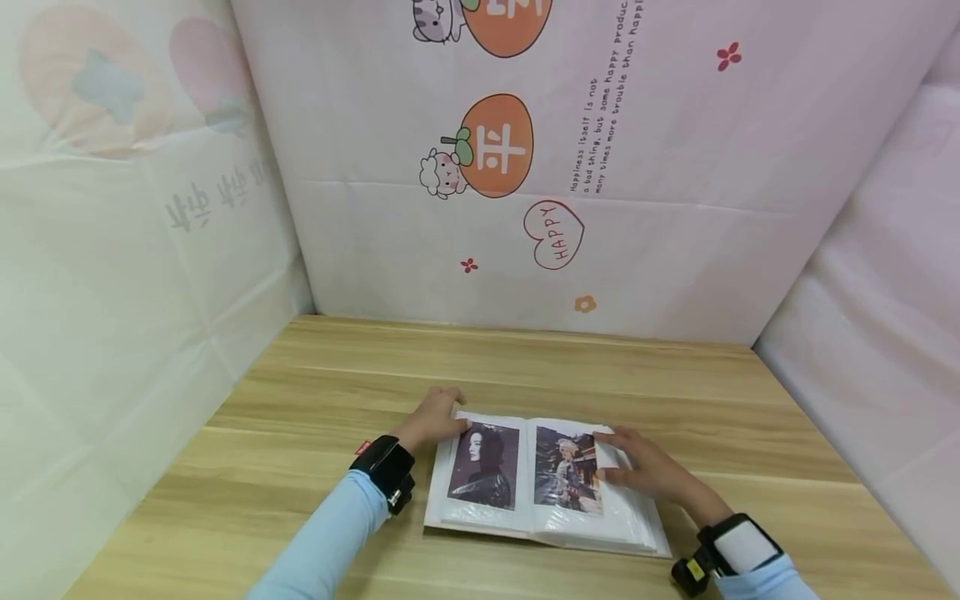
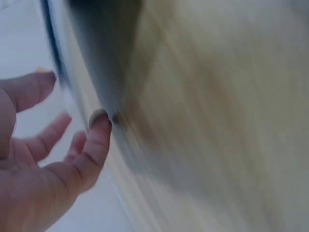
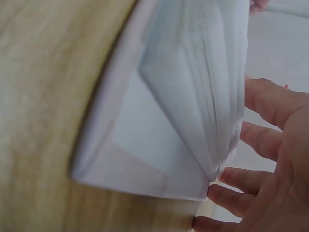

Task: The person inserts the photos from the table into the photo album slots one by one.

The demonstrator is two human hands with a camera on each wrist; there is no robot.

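only my right wrist view shows the stacked page edges of the photo album (image 3: 193, 92); the head view shows two portraits in its sleeves. it lies open on the wooden table (image 1: 315, 375). my left hand (image 1: 433, 419) rests flat on its left corner, my right hand (image 1: 637, 468) presses the right page, fingers straight.

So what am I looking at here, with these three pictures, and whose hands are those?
No machine here: a person works with two bare hands, wearing one camera on the head and one on each wrist. The head view looks down on a wooden table with an open photo album on it. The left hand rests on the album's left edge. The right hand lies on the right-hand pages, fingers fairly straight. The right wrist view shows that stack of pages from the side, close up. The left wrist view is blurred; only fingers beside the album's edge can be made out.
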